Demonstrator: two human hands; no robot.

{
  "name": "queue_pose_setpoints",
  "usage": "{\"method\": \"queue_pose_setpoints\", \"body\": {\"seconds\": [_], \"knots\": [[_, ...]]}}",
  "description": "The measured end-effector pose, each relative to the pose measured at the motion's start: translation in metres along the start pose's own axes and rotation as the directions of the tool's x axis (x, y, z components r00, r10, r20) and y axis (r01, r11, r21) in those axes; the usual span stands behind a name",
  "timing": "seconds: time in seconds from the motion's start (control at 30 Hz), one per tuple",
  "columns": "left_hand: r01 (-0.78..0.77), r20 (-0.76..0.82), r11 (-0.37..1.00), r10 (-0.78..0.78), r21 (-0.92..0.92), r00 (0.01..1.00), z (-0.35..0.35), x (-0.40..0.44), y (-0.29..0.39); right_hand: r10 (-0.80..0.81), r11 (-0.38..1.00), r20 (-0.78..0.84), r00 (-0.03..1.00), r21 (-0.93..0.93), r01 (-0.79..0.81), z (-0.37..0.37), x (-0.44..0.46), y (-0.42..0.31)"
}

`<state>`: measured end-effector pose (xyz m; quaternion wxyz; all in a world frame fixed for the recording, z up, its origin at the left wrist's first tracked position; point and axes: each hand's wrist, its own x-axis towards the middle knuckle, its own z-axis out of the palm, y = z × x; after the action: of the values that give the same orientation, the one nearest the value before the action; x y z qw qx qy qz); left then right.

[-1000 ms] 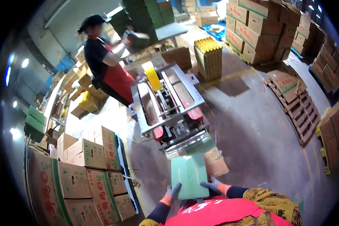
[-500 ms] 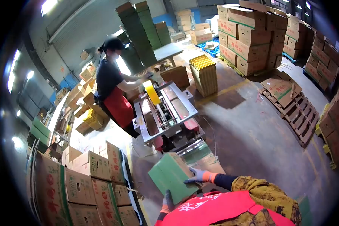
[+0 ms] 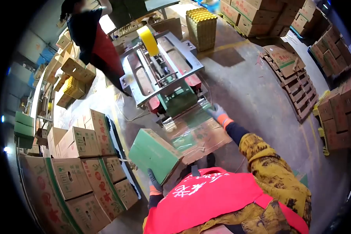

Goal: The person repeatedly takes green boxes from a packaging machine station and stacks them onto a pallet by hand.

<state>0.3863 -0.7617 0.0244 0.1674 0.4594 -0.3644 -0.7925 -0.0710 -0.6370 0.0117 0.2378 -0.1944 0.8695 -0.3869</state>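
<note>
A carton with a green top (image 3: 153, 155) is tilted at the lower left of the sealing machine. My left hand (image 3: 155, 182), in a grey glove, supports its lower edge; part of the palm is hidden. My right hand (image 3: 216, 112), also gloved, is off the carton and stretched out beside the machine's outfeed rollers (image 3: 197, 113), fingers apart. Another green carton (image 3: 180, 102) sits inside the taping machine (image 3: 162, 74), below its yellow tape roll (image 3: 148, 41). Flat cardboard (image 3: 206, 142) lies below the rollers.
Printed cartons (image 3: 85, 171) are stacked at the left on a blue pallet. A co-worker in a red apron (image 3: 105, 52) stands behind the machine. Yellow egg trays (image 3: 202, 29) stand beyond it. A wooden pallet (image 3: 296, 87) with flattened cardboard and more carton stacks are at the right.
The held carton has moved left, away from the rollers. My right hand has let go of it and moved up toward the outfeed. A green carton now shows in the machine.
</note>
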Motion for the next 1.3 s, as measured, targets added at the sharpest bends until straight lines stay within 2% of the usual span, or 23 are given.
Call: {"method": "queue_pose_setpoints", "body": {"seconds": [0.07, 0.1, 0.17, 0.2, 0.23, 0.27, 0.3, 0.33, 0.4, 0.43, 0.47, 0.53, 0.57, 0.6, 0.67, 0.73, 0.77, 0.9, 0.97, 1.0, 1.1, 1.17, 1.3], "knots": [[-0.013, -0.041, 1.0, 0.012, -0.016, 0.999, -0.013, 0.001, 0.004, -0.052, 0.998, -0.109, 0.993, 0.018, 0.054, 0.027, 0.049, 0.009], [-0.032, -0.108, 0.999, 0.028, -0.033, 0.994, -0.021, 0.007, -0.001, -0.151, 0.956, 0.004, 0.988, 0.255, 0.145, 0.068, 0.114, 0.057], [0.01, -0.248, 0.996, 0.013, 0.09, 0.969, -0.024, 0.004, 0.011, -0.157, 0.985, -0.066, 0.985, 0.059, 0.161, 0.053, 0.085, -0.029], [0.041, -0.321, 0.983, 0.019, 0.178, 0.947, -0.02, 0.0, 0.023, -0.453, 0.874, -0.167, 0.876, 0.11, 0.473, 0.109, 0.157, 0.04], [-0.035, -0.3, 0.946, 0.137, 0.321, 0.944, -0.024, -0.004, 0.027, -0.411, 0.902, 0.04, 0.911, 0.165, 0.4, 0.084, 0.122, -0.021], [-0.066, -0.29, 0.904, 0.203, 0.422, 0.935, -0.036, 0.001, 0.022, -0.533, 0.842, 0.136, 0.835, 0.186, 0.506, 0.12, 0.158, 0.026], [-0.092, -0.278, 0.851, 0.269, 0.518, 0.922, -0.047, 0.006, 0.018, -0.438, 0.784, 0.105, 0.893, -0.441, 0.437, 0.102, 0.111, -0.019], [-0.073, -0.278, 0.813, 0.281, 0.578, 0.919, -0.066, 0.018, 0.014, -0.421, 0.871, -0.113, 0.9, -0.328, 0.366, 0.11, 0.108, 0.019], [0.002, -0.316, 0.898, 0.153, 0.439, 0.936, -0.051, 0.015, 0.041, -0.337, 0.941, -0.032, 0.941, 0.018, 0.337, 0.085, 0.051, 0.01], [0.016, -0.292, 0.924, 0.105, 0.383, 0.951, -0.052, 0.023, 0.044, -0.351, 0.935, -0.08, 0.933, 0.015, 0.353, 0.078, 0.029, 0.016], [0.033, -0.256, 0.943, 0.056, 0.331, 0.965, -0.051, 0.032, 0.047, -0.236, 0.968, 0.065, 0.969, 0.101, 0.229, 0.064, -0.001, 0.008], [-0.107, -0.17, 0.908, 0.19, 0.404, 0.967, -0.033, 0.043, 0.058, -0.055, 0.998, 0.044, 0.998, -0.018, 0.056, 0.047, -0.085, 0.006], [-0.135, -0.095, 0.902, 0.19, 0.41, 0.977, -0.031, 0.053, 0.054, -0.086, 0.949, 0.085, 0.993, 0.309, 0.056, 0.052, -0.105, 0.04], [-0.163, -0.019, 0.895, 0.188, 0.415, 0.982, -0.029, 0.064, 0.049, -0.1, 0.992, 0.126, 0.987, 0.086, 0.09, 0.066, -0.108, 0.095], [-0.189, 0.076, 0.838, 0.175, 0.511, 0.982, -0.013, 0.083, 0.045, 0.334, 0.879, 0.117, 0.935, 0.318, -0.354, 0.035, -0.181, -0.009], [-0.17, 0.166, 0.79, 0.088, 0.589, 0.982, 0.011, 0.094, 0.051, 0.42, 0.829, 0.068, 0.905, 0.378, -0.413, 0.058, -0.181, 0.077], [-0.198, 0.213, 0.767, 0.081, 0.611, 0.974, 0.003, 0.12, 0.031, 0.357, 0.762, 0.059, 0.932, 0.559, -0.327, 0.058, -0.193, 0.087], [-0.165, 0.225, 0.733, 0.017, 0.66, 0.974, 0.003, 0.143, 0.023, 0.201, 0.798, 0.09, 0.975, 0.562, -0.216, 0.061, -0.196, 0.118], [-0.22, 0.276, 0.716, 0.04, 0.663, 0.96, -0.016, 0.165, 0.004, 0.28, 0.744, 0.265, 0.923, 0.547, -0.383, 0.032, -0.198, 0.065], [-0.222, 0.278, 0.737, 0.047, 0.638, 0.959, -0.01, 0.158, 0.01, 0.198, 0.736, 0.281, 0.939, 0.591, -0.332, 0.032, -0.193, 0.067], [-0.021, 0.235, 0.817, -0.142, 0.577, 0.962, 0.016, 0.132, 0.036, 0.179, 0.712, 0.323, 0.929, 0.609, -0.349, 0.026, -0.191, 0.073], [-0.01, 0.175, 0.768, -0.133, 0.64, 0.976, 0.013, 0.136, 0.036, 0.17, 0.813, 0.223, 0.96, 0.519, -0.265, 0.063, -0.18, 0.154], [0.103, 0.077, 0.822, -0.175, 0.56, 0.982, 0.032, 0.107, 0.035, 0.197, 0.718, 0.21, 0.958, 0.634, -0.287, 0.055, -0.183, 0.138]]}}
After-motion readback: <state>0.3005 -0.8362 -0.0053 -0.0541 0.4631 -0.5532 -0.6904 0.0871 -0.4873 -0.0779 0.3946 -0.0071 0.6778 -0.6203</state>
